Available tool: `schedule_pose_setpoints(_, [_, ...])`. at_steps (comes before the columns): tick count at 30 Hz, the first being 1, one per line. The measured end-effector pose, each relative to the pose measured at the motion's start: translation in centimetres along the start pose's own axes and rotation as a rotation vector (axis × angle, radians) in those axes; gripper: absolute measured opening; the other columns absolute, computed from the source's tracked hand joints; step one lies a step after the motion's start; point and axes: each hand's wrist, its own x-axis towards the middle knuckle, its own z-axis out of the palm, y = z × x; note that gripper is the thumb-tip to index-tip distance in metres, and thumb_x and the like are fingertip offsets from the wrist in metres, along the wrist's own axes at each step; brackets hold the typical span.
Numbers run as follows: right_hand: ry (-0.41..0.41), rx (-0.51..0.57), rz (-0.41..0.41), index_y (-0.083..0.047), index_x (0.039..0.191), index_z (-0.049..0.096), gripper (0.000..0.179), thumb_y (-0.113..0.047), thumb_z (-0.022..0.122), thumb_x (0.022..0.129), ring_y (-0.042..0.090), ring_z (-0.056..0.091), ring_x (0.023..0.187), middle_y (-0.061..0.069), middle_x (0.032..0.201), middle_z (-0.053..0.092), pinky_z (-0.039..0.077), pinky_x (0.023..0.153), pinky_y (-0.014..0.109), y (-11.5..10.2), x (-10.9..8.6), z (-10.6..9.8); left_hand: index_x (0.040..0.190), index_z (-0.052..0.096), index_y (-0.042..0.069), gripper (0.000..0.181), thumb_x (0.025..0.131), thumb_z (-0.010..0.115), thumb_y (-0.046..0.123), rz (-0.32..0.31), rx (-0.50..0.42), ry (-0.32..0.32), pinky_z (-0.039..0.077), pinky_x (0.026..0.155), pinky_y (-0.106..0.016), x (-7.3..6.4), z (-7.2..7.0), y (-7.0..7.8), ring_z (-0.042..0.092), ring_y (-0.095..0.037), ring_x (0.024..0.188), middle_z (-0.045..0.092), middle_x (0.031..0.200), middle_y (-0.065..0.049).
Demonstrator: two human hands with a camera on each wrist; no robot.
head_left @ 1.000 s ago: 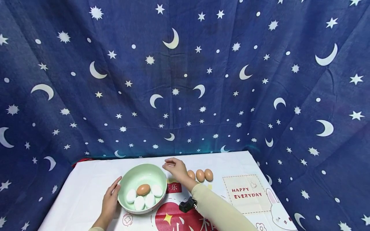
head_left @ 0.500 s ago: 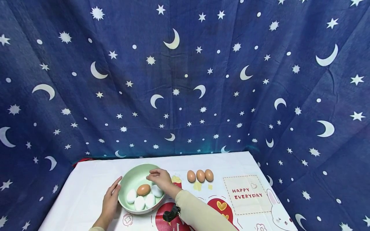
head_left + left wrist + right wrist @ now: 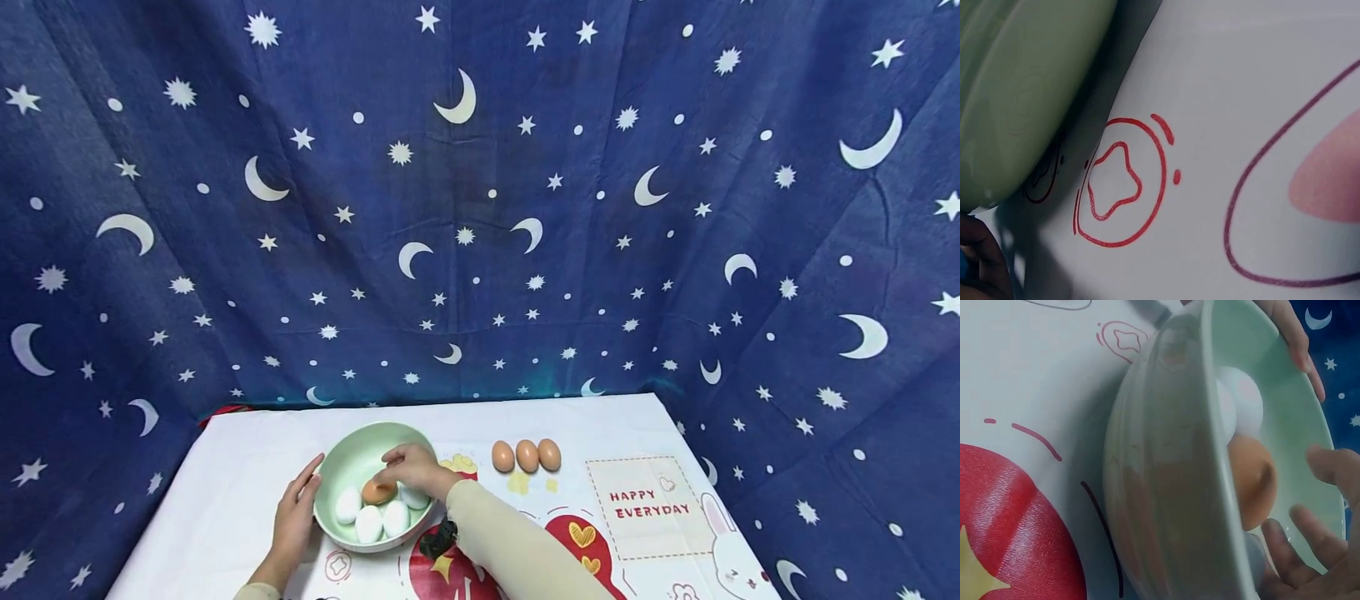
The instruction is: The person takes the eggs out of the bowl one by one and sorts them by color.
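A pale green bowl (image 3: 352,454) stands on the table, holding a brown egg (image 3: 375,492) and several white eggs (image 3: 368,525). My left hand (image 3: 294,518) rests against the bowl's left side, its fingers fairly straight along the outside of the rim. Inside the bowl, over its right part, my right hand (image 3: 414,469) hovers by the brown egg. The right wrist view shows its thumb and fingers (image 3: 1319,537) spread apart, with nothing between them. One fingertip is close to the brown egg; whether it touches I cannot tell. This hand partly covers a white egg.
To the right of the bowl, three brown eggs (image 3: 527,456) sit in a row on the white printed tablecloth (image 3: 600,425). A dark blue curtain (image 3: 480,208) with moons and stars hangs behind and beside the table.
My right hand has moved left from beside the bowl, over its rim and down toward the brown egg inside. My left hand stays at the bowl. The head view has shifted slightly.
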Motion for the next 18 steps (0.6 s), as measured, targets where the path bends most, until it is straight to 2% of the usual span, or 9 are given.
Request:
schedule_pose_setpoints(8, [-0.058,-0.069,0.054,-0.005,0.107,0.073,0.032,-0.015,0.082,0.077,0.01,0.058,0.087,0.0,0.094,0.068,0.049,0.084,0.026,0.4,0.7,0.4,0.152,0.037,0.018,0.053,0.106,0.038,0.043,0.013,-0.007,0.009,0.019,0.12,-0.053,-0.1,0.1,-0.2,0.016,-0.039,0.149,0.02,0.161,-0.018])
schedule_pose_setpoints(13, [-0.08,-0.106,0.057,-0.007,0.107,0.074,0.033,-0.017,0.082,0.076,0.009,0.058,0.086,-0.002,0.095,0.068,0.049,0.084,0.024,0.6,1.2,0.6,0.152,0.038,0.018,0.052,0.106,0.039,0.042,0.014,-0.011,0.017,0.021,0.119,-0.053,-0.2,0.0,-0.2,0.018,-0.039,0.148,0.021,0.161,-0.019])
schedule_pose_setpoints(18, [-0.081,-0.105,0.042,-0.006,0.106,0.074,0.032,-0.015,0.083,0.076,0.008,0.057,0.082,-0.001,0.092,0.068,0.049,0.08,0.023,0.5,1.2,0.7,0.153,0.037,0.018,0.053,0.106,0.038,0.044,0.008,0.002,0.014,0.018,0.12,-0.053,-0.1,-0.1,0.0,0.015,-0.039,0.149,0.02,0.161,-0.017])
